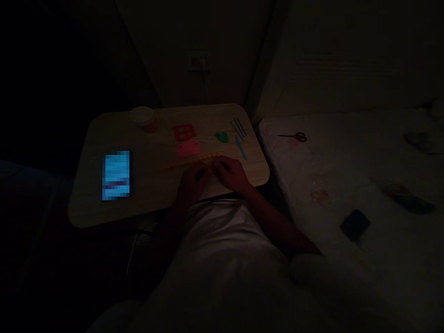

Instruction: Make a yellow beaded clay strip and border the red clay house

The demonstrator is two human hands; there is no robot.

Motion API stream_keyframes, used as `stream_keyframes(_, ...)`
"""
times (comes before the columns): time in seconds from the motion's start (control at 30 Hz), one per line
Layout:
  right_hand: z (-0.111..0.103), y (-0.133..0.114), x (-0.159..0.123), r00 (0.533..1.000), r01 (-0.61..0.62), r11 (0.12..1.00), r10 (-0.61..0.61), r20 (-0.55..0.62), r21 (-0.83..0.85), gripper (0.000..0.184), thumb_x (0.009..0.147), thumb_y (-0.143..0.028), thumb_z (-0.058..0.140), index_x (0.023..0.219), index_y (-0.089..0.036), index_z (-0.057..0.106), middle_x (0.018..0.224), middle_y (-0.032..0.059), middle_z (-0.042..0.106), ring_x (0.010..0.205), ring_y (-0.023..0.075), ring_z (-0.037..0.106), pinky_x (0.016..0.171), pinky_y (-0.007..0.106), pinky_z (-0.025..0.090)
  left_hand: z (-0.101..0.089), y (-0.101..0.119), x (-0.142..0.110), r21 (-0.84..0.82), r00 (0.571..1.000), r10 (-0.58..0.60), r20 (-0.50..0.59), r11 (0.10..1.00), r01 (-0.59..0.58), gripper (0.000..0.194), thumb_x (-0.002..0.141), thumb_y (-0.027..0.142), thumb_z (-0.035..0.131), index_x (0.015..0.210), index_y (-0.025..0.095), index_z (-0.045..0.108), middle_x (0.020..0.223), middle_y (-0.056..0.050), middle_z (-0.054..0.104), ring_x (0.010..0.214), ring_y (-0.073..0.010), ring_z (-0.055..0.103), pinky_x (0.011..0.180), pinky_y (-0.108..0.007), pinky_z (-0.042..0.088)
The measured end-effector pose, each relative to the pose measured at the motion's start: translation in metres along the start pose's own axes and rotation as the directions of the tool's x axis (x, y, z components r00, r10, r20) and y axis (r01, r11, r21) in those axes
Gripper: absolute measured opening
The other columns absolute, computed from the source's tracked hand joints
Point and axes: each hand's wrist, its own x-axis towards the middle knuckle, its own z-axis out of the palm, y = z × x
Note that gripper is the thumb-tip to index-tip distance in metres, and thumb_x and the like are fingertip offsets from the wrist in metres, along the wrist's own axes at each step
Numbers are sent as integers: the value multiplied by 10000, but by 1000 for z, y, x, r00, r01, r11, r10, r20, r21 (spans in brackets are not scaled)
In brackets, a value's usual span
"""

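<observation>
My left hand (194,181) and my right hand (229,172) meet at the front edge of the small table. Their fingers are curled and pressed together at the tips, and whatever lies between them is hidden in the dark. Just beyond the fingertips stretches a long thin orange stick (176,163) with a bumpy or twisted right part. Behind it are a pink flat piece (188,149) and a red frame-like mould (184,132) with square openings. A green lump (221,136) sits to the right, near a light blue plastic knife (241,148) and several thin blue sticks (238,128).
The room is very dark. On the wooden table (149,206) stand a tub (144,119) and a lit screen (116,175). To the right, a pale surface (298,175) bears scissors (294,136), a dark square object (355,225) and a dark long item (407,196).
</observation>
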Motion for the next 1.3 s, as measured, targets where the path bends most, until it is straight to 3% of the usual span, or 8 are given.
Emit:
stream_keyframes(0.8, 1, 0, 0, 1000, 1, 1000, -1, 10, -2, 270, 967, -363, 523, 865, -189, 702, 809, 21, 710, 745, 160, 630, 709, 255, 448, 0, -2, 1, 23, 1000, 24, 2, 999, -24, 247, 868, 413, 593, 786, 187, 650, 753, -4, 665, 731, -168, 593, 711, -274, 482)
stream_keyframes(1.13, 3, -1, 1, 999, 1, 988, 8, -54, 157, 198, 911, -334, 607, 935, -180, 729, 858, 37, 745, 778, 168, 675, 747, 271, 503, -1, -7, 0, 34, 999, 35, 8, 999, -35, 223, 890, 391, 600, 846, 188, 682, 771, 4, 679, 720, -161, 594, 689, -263, 472)
stream_keyframes(1.3, 5, 3, 1, 986, -101, 954, 134, -100, 282, 203, 841, -349, 689, 956, -188, 734, 825, 35, 755, 722, 171, 682, 684, 270, 524, -1, -7, 0, 35, 1000, 22, 7, 999, -22, 216, 888, 382, 611, 842, 187, 692, 754, 9, 670, 703, -154, 585, 668, -257, 452)
